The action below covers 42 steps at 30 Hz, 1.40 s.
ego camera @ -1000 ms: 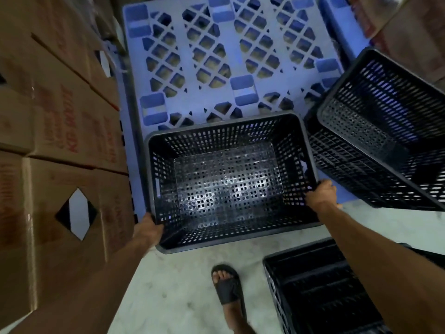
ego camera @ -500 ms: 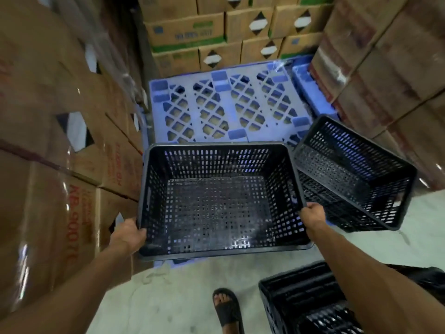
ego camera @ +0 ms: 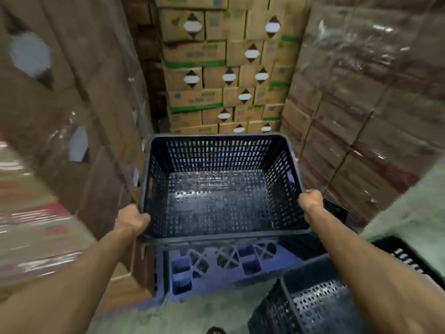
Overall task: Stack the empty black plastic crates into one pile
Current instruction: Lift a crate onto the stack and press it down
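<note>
An empty black perforated plastic crate (ego camera: 219, 189) is held up in the air in front of me, level, its open top toward the camera. My left hand (ego camera: 131, 221) grips its near left corner and my right hand (ego camera: 310, 201) grips its near right rim. Another black crate (ego camera: 310, 302) stands on the floor at the lower right, partly behind my right forearm. The corner of a third black crate (ego camera: 337, 210) shows just past my right hand, mostly hidden by the lifted one.
A blue plastic pallet (ego camera: 216, 266) lies on the floor under the lifted crate. Tall stacks of wrapped cardboard boxes stand on the left (ego camera: 67, 116), at the back (ego camera: 224, 75) and on the right (ego camera: 366, 104). Pale concrete floor (ego camera: 192, 312) lies below; a sandalled toe (ego camera: 215, 330) shows at the bottom edge.
Both hands have raised the crate off the blue pallet and up toward chest height. The view has tilted upward, so the box stacks behind now fill the frame.
</note>
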Available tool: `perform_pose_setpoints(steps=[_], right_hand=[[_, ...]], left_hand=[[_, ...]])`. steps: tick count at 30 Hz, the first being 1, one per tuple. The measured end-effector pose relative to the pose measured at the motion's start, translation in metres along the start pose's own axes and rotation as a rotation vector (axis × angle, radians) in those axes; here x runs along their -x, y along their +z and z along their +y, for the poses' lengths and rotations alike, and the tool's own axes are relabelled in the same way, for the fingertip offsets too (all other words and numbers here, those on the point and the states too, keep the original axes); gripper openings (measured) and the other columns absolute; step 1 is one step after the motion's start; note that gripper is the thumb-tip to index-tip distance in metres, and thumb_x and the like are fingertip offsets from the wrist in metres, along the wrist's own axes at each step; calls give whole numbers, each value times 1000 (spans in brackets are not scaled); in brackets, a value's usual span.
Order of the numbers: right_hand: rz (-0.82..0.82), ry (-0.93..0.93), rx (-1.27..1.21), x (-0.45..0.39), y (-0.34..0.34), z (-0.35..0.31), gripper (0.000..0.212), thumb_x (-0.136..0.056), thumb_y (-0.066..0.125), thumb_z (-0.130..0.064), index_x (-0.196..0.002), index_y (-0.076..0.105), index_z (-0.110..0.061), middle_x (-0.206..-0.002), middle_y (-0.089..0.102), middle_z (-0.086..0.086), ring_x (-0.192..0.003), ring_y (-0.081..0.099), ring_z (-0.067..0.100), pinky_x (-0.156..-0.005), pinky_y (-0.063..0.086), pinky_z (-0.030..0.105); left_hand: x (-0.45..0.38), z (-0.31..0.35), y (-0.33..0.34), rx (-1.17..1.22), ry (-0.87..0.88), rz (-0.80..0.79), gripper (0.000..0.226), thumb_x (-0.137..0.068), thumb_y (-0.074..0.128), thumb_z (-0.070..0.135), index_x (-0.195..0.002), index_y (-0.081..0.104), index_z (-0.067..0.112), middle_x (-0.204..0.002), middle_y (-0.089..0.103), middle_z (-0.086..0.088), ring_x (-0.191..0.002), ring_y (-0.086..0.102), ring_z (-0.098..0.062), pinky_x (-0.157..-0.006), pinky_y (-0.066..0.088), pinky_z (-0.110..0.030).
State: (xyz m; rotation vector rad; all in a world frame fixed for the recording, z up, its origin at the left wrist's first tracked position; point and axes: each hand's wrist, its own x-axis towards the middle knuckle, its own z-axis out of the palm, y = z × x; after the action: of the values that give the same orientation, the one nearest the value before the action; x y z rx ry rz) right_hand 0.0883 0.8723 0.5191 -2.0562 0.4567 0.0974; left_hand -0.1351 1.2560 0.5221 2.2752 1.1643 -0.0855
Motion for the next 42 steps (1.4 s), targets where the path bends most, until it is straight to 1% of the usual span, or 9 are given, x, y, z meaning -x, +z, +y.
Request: perform_pose_setpoints(steps=[2,8,13,18,22,27,34,39,42], right_hand=[[42,-68,-38,35,-46,-9,8,-89,49,3,-95,50,-1,-97,52,18,-87,48,28,-78,41,37],[122,-85,-102,76,-157,-1,30,-87,50,-2,-116,54,-1,-108,52,13,-96,51,29,-84,42,35],[214,-71,-121,94,-241,30,36,-79,51,-9,-113,62,1,-115,64,23,-100,62,38,-84,51,41],[292,-13,-188,115,-317,62,37,-92,45,-1,-126,49,12,-115,55,22,-104,54,35,-84,39,33],[337,2,-132,108,-367,93,37,-92,49,-2,-124,51,17,-109,56,27,-116,54,44,-85,43,41],[363,33,70,74,-425,143,38,-86,55,-19,-116,61,4,-117,60,27,-113,55,45,-97,44,46],[187,-44,287,1,-474,183,37,-68,52,-27,-96,63,-7,-94,65,21,-99,61,41,-90,49,49],[70,-153,289,-45,-476,187,38,-72,53,-19,-107,60,-6,-98,67,22,-94,64,40,-86,53,49],[-7,-295,390,-31,-486,176,38,-76,57,-18,-114,60,-14,-105,68,18,-99,63,37,-88,51,46]], left_hand=[[45,4,-22,18,40,38,39,-87,59,26,-118,58,2,-120,62,-23,-106,59,-39,-84,47,-38],[143,24,-61,-66,177,158,62,-76,63,57,-114,61,9,-114,66,-17,-102,64,-38,-87,55,-42],[213,58,-59,-118,329,167,56,-76,59,63,-107,62,16,-105,68,-14,-94,65,-36,-83,57,-45],[278,92,-28,-148,411,86,48,-78,57,63,-96,60,18,-90,66,-8,-84,65,-32,-78,57,-39],[313,117,9,-170,419,-5,49,-81,57,61,-89,62,13,-78,67,-9,-72,64,-27,-66,55,-34],[355,145,67,-124,380,-168,41,-81,61,48,-81,66,8,-69,68,-11,-63,64,-28,-60,50,-35],[405,164,135,31,194,-140,36,-86,64,36,-66,49,9,-62,52,-12,-58,49,-26,-58,39,-33],[434,169,140,35,162,-165,27,-93,60,31,-89,62,4,-80,64,-11,-60,57,-17,-51,42,-24],[445,175,147,14,185,-149,26,-94,57,31,-100,62,7,-81,63,-9,-67,56,-19,-62,43,-30]])
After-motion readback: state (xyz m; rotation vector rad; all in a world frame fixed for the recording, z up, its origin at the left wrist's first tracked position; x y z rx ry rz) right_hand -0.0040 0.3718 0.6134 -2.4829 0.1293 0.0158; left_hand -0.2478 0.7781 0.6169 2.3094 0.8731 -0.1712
